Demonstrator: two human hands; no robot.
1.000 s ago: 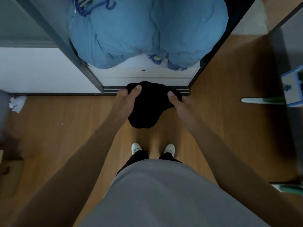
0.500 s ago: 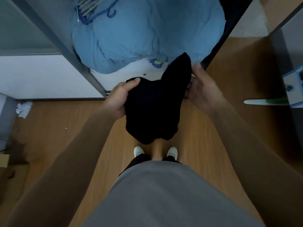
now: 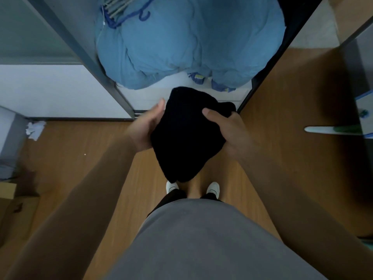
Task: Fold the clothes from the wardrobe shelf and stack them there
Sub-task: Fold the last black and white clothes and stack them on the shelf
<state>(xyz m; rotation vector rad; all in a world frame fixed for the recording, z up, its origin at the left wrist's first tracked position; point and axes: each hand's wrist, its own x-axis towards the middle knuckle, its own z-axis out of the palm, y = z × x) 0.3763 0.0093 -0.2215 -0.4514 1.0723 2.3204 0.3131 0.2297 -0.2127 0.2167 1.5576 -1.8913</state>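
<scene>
Black and bunched, the garment (image 3: 186,136) hung in the air in front of the open wardrobe (image 3: 260,81), above the bare wooden floor (image 3: 96,158); floor lay free to either side of it. Behind the garment, a blue quilt (image 3: 191,43) bulged over the wardrobe's front edge. The left hand (image 3: 146,128), blurred, lay flat and mostly open against the garment's left side. The right hand (image 3: 229,131) clutched its right side, thumb pressed on top. Half a second earlier a flap of the garment stood raised by the right hand; it had since been folded down.
</scene>
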